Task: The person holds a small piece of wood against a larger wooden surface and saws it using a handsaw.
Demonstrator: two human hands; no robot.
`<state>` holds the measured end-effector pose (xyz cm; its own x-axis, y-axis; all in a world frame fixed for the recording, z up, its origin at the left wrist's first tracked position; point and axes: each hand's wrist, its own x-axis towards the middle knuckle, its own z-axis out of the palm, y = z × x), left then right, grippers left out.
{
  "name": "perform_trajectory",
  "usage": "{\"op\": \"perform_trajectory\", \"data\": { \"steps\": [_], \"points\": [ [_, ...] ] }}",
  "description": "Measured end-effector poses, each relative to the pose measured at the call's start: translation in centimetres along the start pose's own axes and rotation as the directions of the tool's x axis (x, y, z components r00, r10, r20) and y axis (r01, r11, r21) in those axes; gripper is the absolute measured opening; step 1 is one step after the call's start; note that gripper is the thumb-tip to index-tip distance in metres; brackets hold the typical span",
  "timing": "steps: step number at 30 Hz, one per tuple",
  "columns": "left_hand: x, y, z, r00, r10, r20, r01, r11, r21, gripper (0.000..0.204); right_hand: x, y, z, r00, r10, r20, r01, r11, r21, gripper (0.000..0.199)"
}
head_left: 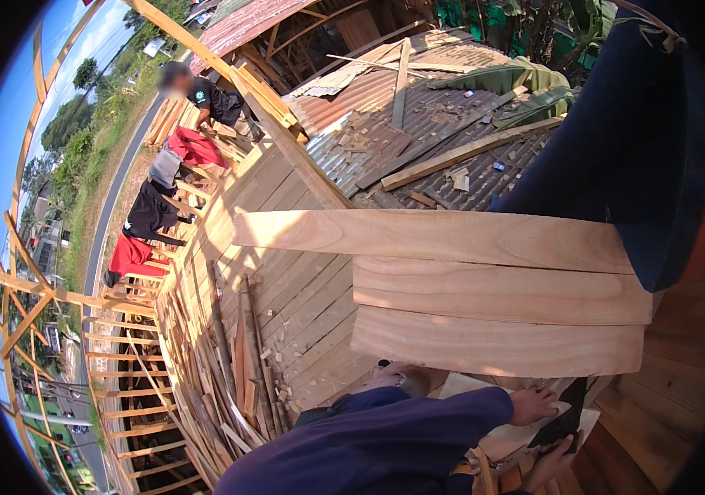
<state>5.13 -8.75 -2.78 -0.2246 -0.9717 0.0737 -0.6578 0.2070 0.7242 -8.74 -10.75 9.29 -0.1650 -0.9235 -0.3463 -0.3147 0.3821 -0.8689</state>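
Observation:
A navy sleeve (385, 437) reaches in from the lower edge to my left hand (532, 405). Its fingers lie bent against a dark, flat, roughly triangular piece (564, 415) whose kind I cannot make out. Below it, my right hand (549, 467) has its fingers closed on the lower end of the same piece. A pale, thin sheet (502, 437) lies beneath the hands. Just beyond them, three light wooden boards sit side by side: a near board (497, 342), a middle board (501, 293) and a longer far board (443, 235).
A large dark blue cloth-like shape (608, 140) blocks the upper right. Loose wood strips (245, 355) lie along the plank floor's (303, 289) left side. Beyond are rusty corrugated sheets (352, 124) with scraps, clothes on a railing (150, 206), and another person (219, 101) bending over timber.

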Motion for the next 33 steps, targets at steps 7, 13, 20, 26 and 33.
{"op": "perform_trajectory", "data": {
  "steps": [7,13,20,26,33],
  "points": [
    [0.4,0.1,-1.5,0.998,-0.018,0.052,0.018,1.0,0.009,0.04,0.9,0.5,0.2,0.998,0.038,-0.051,-0.039,0.999,-0.032,0.026],
    [0.9,-0.4,-0.2,1.0,0.007,0.029,-0.009,0.999,0.05,0.041,-1.4,-3.2,0.8,0.997,-0.062,-0.037,0.06,0.996,-0.065,0.034],
    [0.0,0.1,-0.5,1.0,-0.003,-0.019,0.004,0.999,0.033,0.038,-2.0,-3.8,1.0,0.997,-0.075,0.003,0.075,0.991,-0.107,0.036],
    [0.3,-0.5,0.5,1.0,0.017,-0.023,-0.016,0.999,0.04,0.039,-1.3,-2.7,0.9,0.996,-0.089,-0.006,0.089,0.995,-0.046,0.036],
    [0.1,-0.2,-0.1,0.999,0.042,-0.027,-0.04,0.996,0.084,0.038,-1.9,-3.4,0.7,0.996,-0.089,0.0,0.088,0.989,-0.12,0.041]
  ]
}}
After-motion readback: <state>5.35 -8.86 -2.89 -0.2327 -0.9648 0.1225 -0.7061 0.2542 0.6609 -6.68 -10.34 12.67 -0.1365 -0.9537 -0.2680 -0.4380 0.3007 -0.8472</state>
